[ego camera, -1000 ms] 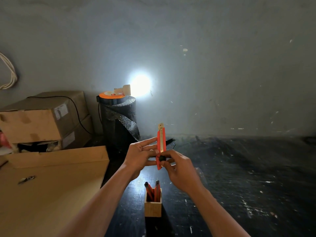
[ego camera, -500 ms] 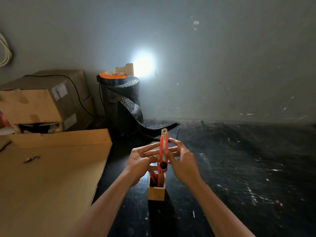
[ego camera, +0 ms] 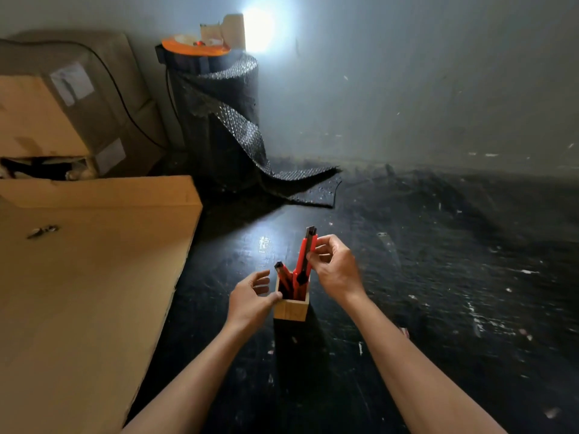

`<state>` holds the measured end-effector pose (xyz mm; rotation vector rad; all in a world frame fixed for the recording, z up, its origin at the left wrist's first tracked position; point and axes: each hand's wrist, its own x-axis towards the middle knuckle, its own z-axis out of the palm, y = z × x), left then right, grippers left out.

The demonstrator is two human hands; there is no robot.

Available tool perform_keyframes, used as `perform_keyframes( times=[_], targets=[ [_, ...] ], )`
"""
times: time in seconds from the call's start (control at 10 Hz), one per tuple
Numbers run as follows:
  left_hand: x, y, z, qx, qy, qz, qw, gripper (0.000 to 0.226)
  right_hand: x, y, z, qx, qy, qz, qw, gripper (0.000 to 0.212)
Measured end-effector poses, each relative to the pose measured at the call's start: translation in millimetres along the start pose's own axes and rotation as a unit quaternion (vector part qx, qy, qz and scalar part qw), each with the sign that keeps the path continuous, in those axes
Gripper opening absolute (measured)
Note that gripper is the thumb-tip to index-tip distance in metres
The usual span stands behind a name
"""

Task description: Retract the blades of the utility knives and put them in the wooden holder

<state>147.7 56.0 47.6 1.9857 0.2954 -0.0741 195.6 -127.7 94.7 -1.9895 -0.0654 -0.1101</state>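
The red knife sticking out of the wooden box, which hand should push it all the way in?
Probably the right hand: its fingers already pinch the red knife, whose lower end sits inside the wooden holder. The left hand rests against the holder's side, steadying it.

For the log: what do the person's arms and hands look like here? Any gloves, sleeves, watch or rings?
Both forearms are bare as far as the frame shows, with no sleeves in view. The left hand and right hand wear no gloves. No watch or wristband shows on either wrist, and no ring is visible, though some fingers are partly hidden or blurred.
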Motion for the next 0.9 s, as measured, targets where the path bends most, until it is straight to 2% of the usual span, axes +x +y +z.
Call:
perform_keyframes(
  times=[0.1,0.2,0.5,0.7,0.9],
  targets=[
    [4,-16,11,0.018,-0.029,-0.031,0.999,0.075,1,14,11,-0.013,-0.023,0.011,1.0,0.016],
    [9,-26,18,0.012,-0.04,-0.053,0.998,0.077,0,24,23,-0.043,-0.045,0.018,0.998,0.014],
    [12,-33,29,-0.027,-0.008,-0.04,0.999,0.053,-3,44,48,-0.115,-0.088,0.051,0.988,0.006],
    [13,-35,32,-0.043,0.001,-0.035,0.998,0.052,-6,45,39,-0.119,-0.08,0.058,0.988,0.013],
    [5,-23,28,-0.046,0.01,-0.043,0.998,0.055,-15,22,13,-0.11,-0.06,0.027,0.992,0.016]
  ],
)
